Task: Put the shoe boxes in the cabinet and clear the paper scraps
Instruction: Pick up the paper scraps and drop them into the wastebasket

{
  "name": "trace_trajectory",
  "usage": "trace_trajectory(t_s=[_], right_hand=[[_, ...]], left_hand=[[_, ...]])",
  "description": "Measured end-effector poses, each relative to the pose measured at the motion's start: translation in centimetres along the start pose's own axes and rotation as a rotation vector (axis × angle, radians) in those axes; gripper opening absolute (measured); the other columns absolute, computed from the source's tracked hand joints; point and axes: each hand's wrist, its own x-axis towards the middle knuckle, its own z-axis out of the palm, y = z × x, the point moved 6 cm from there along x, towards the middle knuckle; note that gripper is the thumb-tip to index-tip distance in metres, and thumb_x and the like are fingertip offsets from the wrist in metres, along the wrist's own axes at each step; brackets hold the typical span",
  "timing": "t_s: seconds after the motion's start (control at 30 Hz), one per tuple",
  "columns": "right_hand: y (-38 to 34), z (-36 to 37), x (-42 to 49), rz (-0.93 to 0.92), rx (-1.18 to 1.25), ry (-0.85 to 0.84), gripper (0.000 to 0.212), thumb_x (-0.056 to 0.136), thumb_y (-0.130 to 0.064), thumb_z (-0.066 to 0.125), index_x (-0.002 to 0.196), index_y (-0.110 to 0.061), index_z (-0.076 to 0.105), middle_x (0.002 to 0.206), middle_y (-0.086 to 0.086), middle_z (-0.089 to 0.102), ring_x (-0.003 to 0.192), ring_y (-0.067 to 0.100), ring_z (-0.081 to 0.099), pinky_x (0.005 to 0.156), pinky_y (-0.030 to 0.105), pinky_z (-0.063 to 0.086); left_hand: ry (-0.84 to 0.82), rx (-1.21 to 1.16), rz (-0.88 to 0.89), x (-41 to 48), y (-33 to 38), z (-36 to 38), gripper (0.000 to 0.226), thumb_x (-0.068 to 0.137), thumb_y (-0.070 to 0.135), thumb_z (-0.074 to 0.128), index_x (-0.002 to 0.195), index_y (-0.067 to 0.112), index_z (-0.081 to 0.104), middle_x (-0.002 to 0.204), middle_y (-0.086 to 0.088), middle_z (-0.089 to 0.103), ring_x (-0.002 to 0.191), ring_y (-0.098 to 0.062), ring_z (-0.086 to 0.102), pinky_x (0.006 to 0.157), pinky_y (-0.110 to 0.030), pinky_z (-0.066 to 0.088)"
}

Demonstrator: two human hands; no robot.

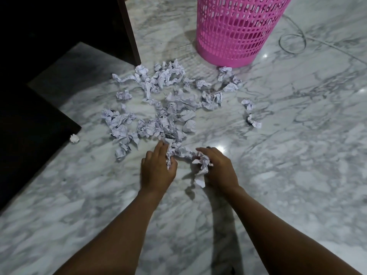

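- On the marble floor (pixel 297 147), paper scraps (pixel 168 104) lie scattered just before the pink basket (pixel 234 32).
- Left grip (pixel 158 169): fingers curled round scraps at the pile's near edge.
- Right grip (pixel 220 167): fingers curled round a crumpled scrap.

Floor (pixel 297 175): polished white marble with grey veining, and it fills most of my view. I note small bright glare spots (pixel 220 149) on it; the light is otherwise dim.

Far left: a dark wooden upright (pixel 129 30) stands on the floor, and the space to its left is black to me.

Near left: a low dark slab (pixel 29 145) with a stepped edge, its detail lost in shadow.

Far, right of centre: a pink perforated basket (pixel 236 30) stands upright, its lattice shadow falling leftward.

Far right: a thin cable (pixel 292 42) lies looped on the floor.
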Motion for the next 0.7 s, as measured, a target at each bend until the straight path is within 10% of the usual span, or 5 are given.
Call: trace_trajectory(t_s=[0.23,0.7], right_hand=[[-0.2,2.9,2.8,0.061,-0.297,-0.469,0.063,0.087,-0.032,0.064,0.145,-0.039,0.041,0.122,0.006,0.062,0.111,0.028,0.057,0.084,0.036,0.048],[0.3,-2.8,0.8,-0.016,-0.296,-0.037,0.045,0.071,-0.044,0.067,0.113,-0.027,0.07,0.097,-0.003,0.07,0.081,0.024,0.069,0.06,0.026,0.046]], left_hand=[[-0.009,0.014,0.019,0.2,0.1,0.0,0.063,0.081,0.031,0.051,0.142,0.019,0.044,0.13,-0.007,0.06,0.096,-0.034,0.06,0.076,-0.042,0.053],[-0.039,0.068,0.002,1.0,0.3,-0.1,0.056,0.08,0.03,0.055,0.135,0.023,0.056,0.121,-0.009,0.057,0.093,-0.033,0.06,0.073,-0.041,0.053]])
